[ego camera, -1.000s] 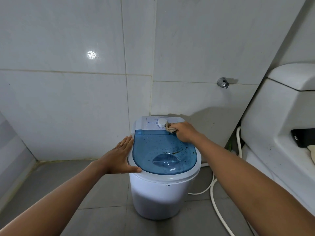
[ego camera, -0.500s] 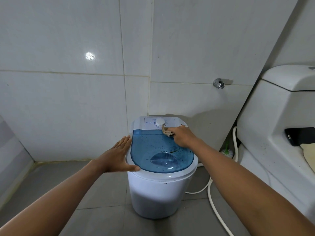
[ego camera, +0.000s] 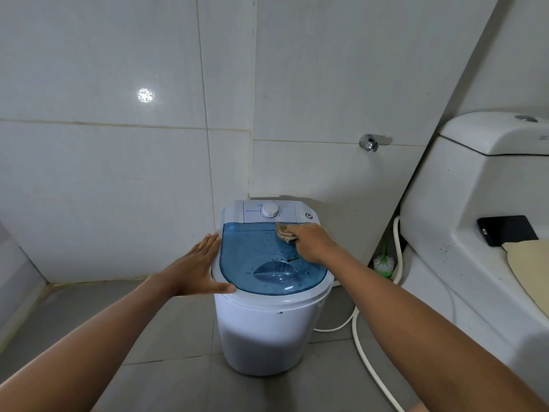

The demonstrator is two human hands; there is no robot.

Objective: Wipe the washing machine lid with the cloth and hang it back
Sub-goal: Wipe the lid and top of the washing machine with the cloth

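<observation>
Lid [ego camera: 261,257], blue translucent, sat shut on the small white washing machine [ego camera: 267,331] in the tiled corner, just beside the toilet [ego camera: 463,203]. Spots and specks were scattered over most of it, thick toward the front dimple.

Right hand [ego camera: 312,242] had its grip closed on the beige cloth [ego camera: 285,233], bunched small, pressed on the lid's back right corner just under the control panel and its dial [ego camera: 270,210]. Left hand [ego camera: 197,267] was flat and spread wide, holding nothing, palm on the machine's left rim, thumb along the front edge, bracing.

My read on doing it well:
- Cloth was too wadded, so the contact patch was tiny. Better to flatten it under the palm.
- Work back to front in overlapping passes and finish at the near rim, so dirt gets pulled off rather than pushed under the panel seam.
- The dimple needs fingertips through the cloth; a flat pass would likely skip it.
- Keep the left brace on. The machine looked light and could probably slide on the floor tiles.
- Stay clear of the dial.

Most of the lid looked unwiped. No hook or rail for the cloth was in view.
</observation>
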